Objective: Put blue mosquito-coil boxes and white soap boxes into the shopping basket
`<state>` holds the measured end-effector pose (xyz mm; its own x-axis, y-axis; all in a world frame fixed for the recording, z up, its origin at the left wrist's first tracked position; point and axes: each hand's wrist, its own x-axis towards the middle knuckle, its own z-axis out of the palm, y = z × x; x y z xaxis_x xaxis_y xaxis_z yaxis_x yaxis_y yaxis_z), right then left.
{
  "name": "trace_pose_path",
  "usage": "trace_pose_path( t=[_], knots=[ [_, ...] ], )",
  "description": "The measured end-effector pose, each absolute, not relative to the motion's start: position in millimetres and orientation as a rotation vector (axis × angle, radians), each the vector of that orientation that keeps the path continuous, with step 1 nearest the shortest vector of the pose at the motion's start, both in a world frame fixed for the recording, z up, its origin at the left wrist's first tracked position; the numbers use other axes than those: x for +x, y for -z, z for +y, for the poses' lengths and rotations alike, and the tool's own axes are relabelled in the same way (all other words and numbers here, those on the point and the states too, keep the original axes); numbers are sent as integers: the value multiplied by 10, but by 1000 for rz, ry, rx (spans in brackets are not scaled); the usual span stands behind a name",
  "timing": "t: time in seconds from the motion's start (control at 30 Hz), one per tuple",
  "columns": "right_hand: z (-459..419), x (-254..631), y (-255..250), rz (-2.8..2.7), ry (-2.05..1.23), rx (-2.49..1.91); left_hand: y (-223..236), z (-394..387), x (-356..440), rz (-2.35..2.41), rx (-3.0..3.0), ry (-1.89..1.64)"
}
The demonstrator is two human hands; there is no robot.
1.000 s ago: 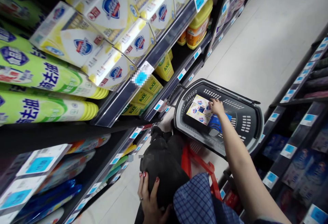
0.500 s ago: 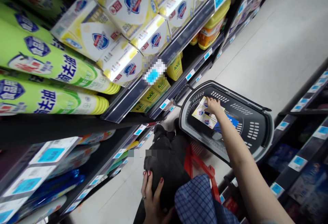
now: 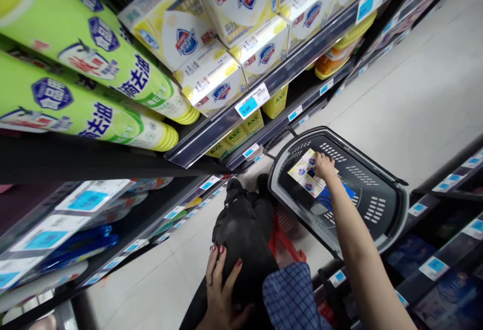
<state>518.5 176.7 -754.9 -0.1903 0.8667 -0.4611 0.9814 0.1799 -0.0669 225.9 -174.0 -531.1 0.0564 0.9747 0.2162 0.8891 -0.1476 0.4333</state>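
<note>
My right hand (image 3: 324, 165) reaches down into a dark grey shopping basket (image 3: 381, 204) on the floor. Its fingers rest on a white and yellow soap box (image 3: 304, 175) lying flat in the basket, and I cannot see whether they grip it. A blue pack (image 3: 327, 200) lies beside the box, partly under my forearm. My left hand (image 3: 222, 290) lies on my knee in dark trousers (image 3: 241, 234), fingers spread, holding nothing.
Shelves on the left carry white and yellow soap boxes (image 3: 211, 76), green bottles (image 3: 86, 124), yellow AXE packs (image 3: 236, 136) and blue price tags (image 3: 251, 101). More shelving with blue tags stands at the right (image 3: 449, 204). A red frame (image 3: 285, 239) sits under the basket. Pale floor runs up the aisle (image 3: 407, 93).
The view has swung so the shelves look closer and the basket sits further right. My right hand stays on the soap box in the basket. My left hand remains on my knee.
</note>
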Motion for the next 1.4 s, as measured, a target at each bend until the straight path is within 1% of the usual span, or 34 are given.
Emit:
trace_pose_path(
  t=[0.4, 0.57, 0.63, 0.73, 0.83, 1.0, 1.1, 1.17, 1.23, 1.33, 1.4],
  knots=[
    [1807, 5240, 7505, 2046, 588, 1762, 5346, -1792, 2258, 1898, 2110, -664],
    [1614, 5057, 7393, 2195, 432, 1876, 5335, -1775, 2297, 1903, 2071, -689],
    [1427, 4885, 7377, 2336, 337, 1778, 5341, -1766, 2308, 1908, 2053, -721],
    [1167, 4672, 7430, 2502, 199, 1512, 5349, -1757, 2302, 1909, 2029, -743],
    [1066, 4591, 7539, 2527, 164, 1328, 5353, -1760, 2279, 1906, 2009, -746],
    [1055, 4608, 7631, 2488, 163, 1304, 5368, -1790, 2270, 1915, 2014, -764],
    [1037, 4600, 7550, 2539, 210, 1435, 5425, -1807, 2280, 1972, 2017, -755],
    [1095, 4575, 7376, 2639, 258, 1659, 5498, -1799, 2278, 2005, 2070, -771],
    [1241, 4520, 7029, 2808, 329, 1920, 5576, -1773, 2265, 2039, 2170, -811],
    [1556, 4327, 6141, 3091, 390, 2143, 5635, -1730, 2241, 2078, 2301, -823],
    [1771, 4092, 5416, 3273, 388, 2029, 5619, -1717, 2233, 2092, 2340, -798]
  ],
)
